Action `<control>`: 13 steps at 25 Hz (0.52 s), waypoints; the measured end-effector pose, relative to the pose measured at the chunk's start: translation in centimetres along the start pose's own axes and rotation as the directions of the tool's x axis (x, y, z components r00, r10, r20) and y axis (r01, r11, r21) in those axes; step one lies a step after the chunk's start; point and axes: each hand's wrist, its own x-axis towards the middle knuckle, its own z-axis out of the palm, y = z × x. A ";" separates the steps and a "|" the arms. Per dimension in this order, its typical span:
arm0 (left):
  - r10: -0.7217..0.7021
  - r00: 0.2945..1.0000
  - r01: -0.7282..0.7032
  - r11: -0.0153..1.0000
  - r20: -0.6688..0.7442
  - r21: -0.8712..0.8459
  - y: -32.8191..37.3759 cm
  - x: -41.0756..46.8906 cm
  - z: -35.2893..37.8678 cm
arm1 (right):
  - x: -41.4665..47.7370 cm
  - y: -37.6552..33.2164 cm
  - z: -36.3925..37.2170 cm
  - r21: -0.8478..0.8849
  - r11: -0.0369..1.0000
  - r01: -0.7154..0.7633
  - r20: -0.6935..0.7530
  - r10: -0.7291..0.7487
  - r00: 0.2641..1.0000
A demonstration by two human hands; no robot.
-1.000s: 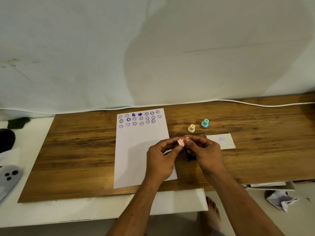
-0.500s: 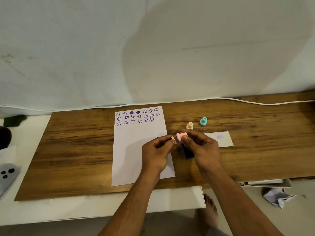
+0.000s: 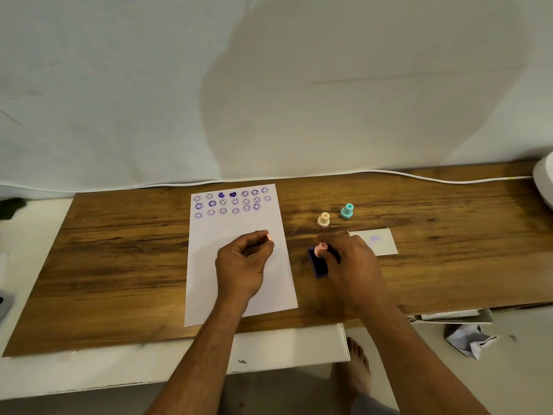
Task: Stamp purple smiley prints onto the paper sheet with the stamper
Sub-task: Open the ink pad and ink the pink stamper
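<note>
Two hands at frame centre: right hand [image 3: 350, 262] presses the pink stamper [image 3: 320, 250] onto the purple ink pad [image 3: 317, 263]; left hand [image 3: 244, 262] pinches its pink cap [image 3: 269, 236] over the paper sheet [image 3: 239, 253]. Over-inking would likely blotch prints; the unpinned sheet could slide.

Head-worn view, seemingly steeply downward

Matt paper sheet [image 3: 239, 235], grained wooden board [image 3: 119, 250]

Lower half of white paper sheet [image 3: 239, 223] blank; left hand [image 3: 242, 265] hovers there. Cream stamper [image 3: 323, 219] and teal stamper [image 3: 346, 211] stand right, beside dark purple ink pad [image 3: 317, 265].
</note>
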 end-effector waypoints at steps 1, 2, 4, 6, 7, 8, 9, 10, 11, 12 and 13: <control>0.002 1.000 -0.002 1.000 -0.001 0.001 0.0 0.0 0.0 | -0.2 -0.1 0.1 -0.036 0.999 0.039 0.001 -0.039 0.999; 0.001 1.000 -0.001 1.000 -0.004 0.004 -0.1 0.0 -0.1 | -0.5 -0.1 0.2 -0.068 0.995 0.074 0.001 -0.074 0.997; 0.003 1.000 -0.003 1.000 -0.003 0.011 -0.2 0.1 -0.2 | -0.8 -0.5 0.4 -0.109 0.989 0.104 -0.006 -0.105 0.994; 0.006 1.000 -0.006 1.000 -0.003 0.019 -0.2 0.1 -0.3 | -0.8 -0.9 0.5 -0.121 0.989 0.089 -0.014 -0.091 0.996; 0.007 1.000 -0.007 1.000 -0.007 0.021 -0.2 0.1 -0.3 | -0.8 -1.0 0.6 -0.125 0.989 0.078 -0.023 -0.081 0.996; 0.007 1.000 -0.006 1.000 -0.011 0.021 -0.2 0.0 -0.3 | -0.8 -1.1 0.6 -0.130 0.989 0.069 -0.033 -0.074 0.997; 0.007 1.000 -0.007 1.000 -0.015 0.023 -0.2 0.0 -0.4 | -0.8 -1.2 0.8 -0.138 0.989 0.057 -0.039 -0.063 0.997; 0.010 1.000 -0.010 1.000 -0.016 0.025 -0.3 0.0 -0.4 | -0.8 -1.3 0.9 -0.147 0.988 0.039 -0.043 -0.046 0.998; 0.013 1.000 -0.013 1.000 -0.016 0.025 -0.3 0.0 -0.4 | -0.7 -1.3 1.1 -0.152 0.988 0.015 -0.045 -0.022 0.999; 0.014 1.000 -0.014 1.000 -0.017 0.020 -0.3 0.1 -0.4 | -0.7 -1.4 1.3 -0.154 0.988 -0.009 -0.047 0.002 0.999; 0.011 1.000 -0.011 1.000 -0.019 0.015 -0.3 0.1 -0.4 | -0.6 -1.4 1.4 -0.153 0.988 -0.027 -0.048 0.020 0.999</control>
